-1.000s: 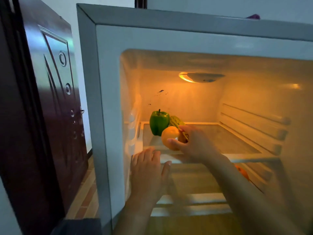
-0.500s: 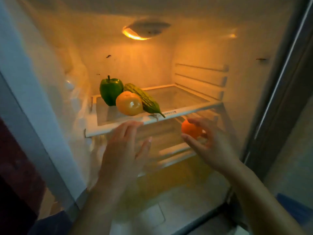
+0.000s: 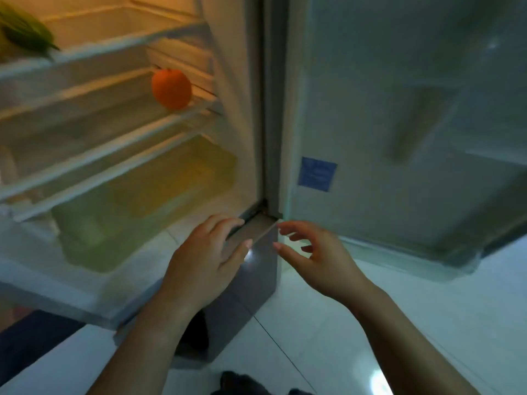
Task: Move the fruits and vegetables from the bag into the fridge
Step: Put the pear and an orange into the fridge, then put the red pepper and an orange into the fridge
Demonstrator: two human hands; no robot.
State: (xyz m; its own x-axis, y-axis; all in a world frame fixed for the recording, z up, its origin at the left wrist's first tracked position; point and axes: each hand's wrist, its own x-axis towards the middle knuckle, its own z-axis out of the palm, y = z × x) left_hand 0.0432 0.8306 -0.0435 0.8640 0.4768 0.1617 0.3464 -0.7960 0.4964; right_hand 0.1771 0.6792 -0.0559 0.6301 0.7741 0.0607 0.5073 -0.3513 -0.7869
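The open fridge (image 3: 245, 115) fills the upper left, lit yellow inside. An orange (image 3: 171, 88) rests on a lower shelf near the right wall. On the upper shelf (image 3: 122, 47) only the green tip of the bitter gourd (image 3: 27, 32) shows at the top left corner. My left hand (image 3: 205, 260) hangs empty with spread fingers in front of the fridge's bottom right corner. My right hand (image 3: 316, 258) is beside it, also empty, fingers curled apart. No bag is in view.
The fridge door (image 3: 413, 124) stands open on the right, with a blue sticker (image 3: 317, 174) on its inner face. A clear crisper drawer (image 3: 148, 201) sits at the fridge bottom. White tiled floor (image 3: 342, 337) lies below; a dark object (image 3: 236, 380) sits at the bottom edge.
My right hand released the orange on the lower shelf and pulled back. Both hands dropped low outside the fridge. The view swung down and right, so the pepper and other fruit left the frame.
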